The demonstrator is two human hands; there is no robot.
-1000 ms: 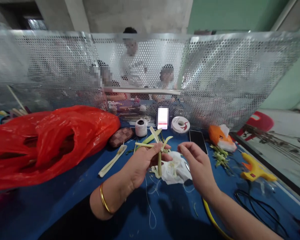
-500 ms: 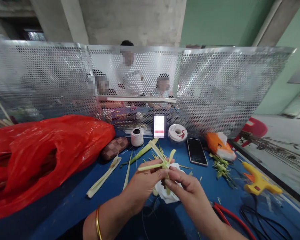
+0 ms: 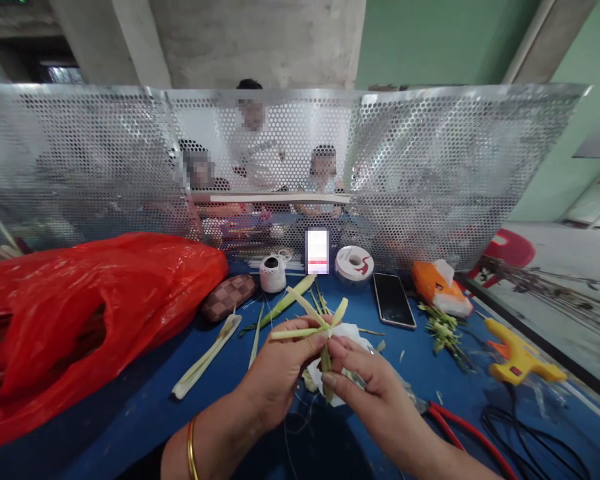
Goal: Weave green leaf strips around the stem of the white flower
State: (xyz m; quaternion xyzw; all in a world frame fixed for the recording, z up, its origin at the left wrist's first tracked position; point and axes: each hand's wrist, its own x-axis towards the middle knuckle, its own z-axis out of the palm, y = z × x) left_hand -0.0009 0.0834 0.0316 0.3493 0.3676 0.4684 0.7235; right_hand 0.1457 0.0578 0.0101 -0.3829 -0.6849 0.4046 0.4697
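Pale green leaf strips (image 3: 303, 332) fan out in several directions from a small knot-like centre, held in front of my chest. My left hand (image 3: 285, 363) pinches them just below that centre, thumb on top. With thumb and fingers closed, my right hand (image 3: 373, 387) grips the strip hanging downward. A crumpled white tissue (image 3: 347, 332) with leaf scraps lies beneath my hands, partly hidden by them. Beyond my fingers is a longer green leaf (image 3: 293, 297). To the left lies a folded, dried-looking leaf piece (image 3: 207, 360).
A red plastic bag (image 3: 130, 293) fills the left of the blue table (image 3: 145, 427). Behind are a checkered case (image 3: 229, 298), thread spool (image 3: 273, 275), ribbon roll (image 3: 354, 263) and phone (image 3: 394, 300). At right are tissues (image 3: 440, 287), a yellow glue gun (image 3: 523, 353) and red-handled pliers (image 3: 467, 433). People sit behind a perforated panel (image 3: 430, 153).
My right hand has slid slightly down along the hanging strip, which now points more straight down. The leaf strips have shifted a little to the left.
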